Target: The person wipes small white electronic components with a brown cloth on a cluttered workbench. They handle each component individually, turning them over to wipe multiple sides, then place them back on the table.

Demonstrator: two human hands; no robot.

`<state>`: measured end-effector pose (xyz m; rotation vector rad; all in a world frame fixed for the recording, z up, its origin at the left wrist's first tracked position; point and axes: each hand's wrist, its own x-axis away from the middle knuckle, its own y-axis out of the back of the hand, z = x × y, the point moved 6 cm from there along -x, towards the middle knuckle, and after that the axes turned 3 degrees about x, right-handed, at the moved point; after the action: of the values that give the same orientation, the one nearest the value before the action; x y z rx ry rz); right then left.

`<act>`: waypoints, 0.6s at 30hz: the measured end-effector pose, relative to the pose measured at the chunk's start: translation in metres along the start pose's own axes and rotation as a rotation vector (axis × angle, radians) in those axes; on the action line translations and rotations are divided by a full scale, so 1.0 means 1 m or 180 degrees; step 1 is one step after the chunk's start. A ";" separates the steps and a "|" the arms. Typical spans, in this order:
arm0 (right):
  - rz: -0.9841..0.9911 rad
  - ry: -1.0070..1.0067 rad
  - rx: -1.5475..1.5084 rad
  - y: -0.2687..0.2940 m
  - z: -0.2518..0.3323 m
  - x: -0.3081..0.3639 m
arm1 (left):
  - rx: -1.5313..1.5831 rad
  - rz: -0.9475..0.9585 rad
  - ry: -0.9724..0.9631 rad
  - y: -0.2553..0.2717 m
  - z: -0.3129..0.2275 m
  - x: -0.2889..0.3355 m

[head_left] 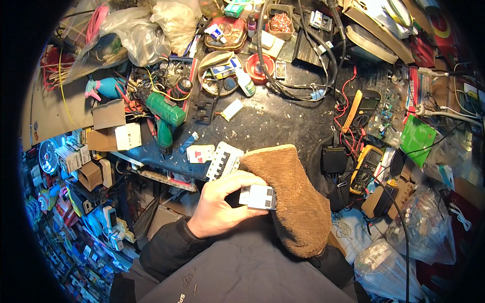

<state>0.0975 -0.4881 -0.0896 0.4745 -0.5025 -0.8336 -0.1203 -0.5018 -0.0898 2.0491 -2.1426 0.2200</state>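
Note:
My left hand (pixel 222 203) pinches a small white boxy device (pixel 258 196) between thumb and fingers. Dark square openings show on its near face, which looks like that of a circuit breaker. Its right end meets a fuzzy brown mitt-shaped cloth (pixel 295 202). My right hand is hidden by this cloth, with only a dark sleeve (pixel 328 265) showing at its lower end, so its fingers cannot be seen. Just beyond my left hand lies a white strip of modules with dark toggles (pixel 224 161), beside a white packet with red marks (pixel 200 153).
A green drill (pixel 165 118) lies at the left of the dark bench (pixel 283 118). On the right are a yellow multimeter (pixel 367 169), red test leads (pixel 345 98) and a green card (pixel 418 140). A white bottle (pixel 245 82) and red dish (pixel 260 68) stand farther back.

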 end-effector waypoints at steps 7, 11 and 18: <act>0.0016 -0.0082 -0.0174 -0.003 -0.004 0.008 | -0.0291 -0.0099 -0.0191 -0.010 -0.012 -0.004; 0.0052 -0.0154 -0.0342 -0.007 -0.010 0.013 | -0.0343 -0.0015 -0.0249 -0.013 -0.015 -0.005; -0.0031 -0.0317 -0.0630 -0.015 -0.020 0.020 | -0.0300 -0.0063 -0.0206 -0.029 -0.020 -0.005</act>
<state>0.1119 -0.5084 -0.1091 0.2545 -0.5038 -0.9095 -0.0907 -0.4942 -0.0721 2.0505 -2.1249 0.0498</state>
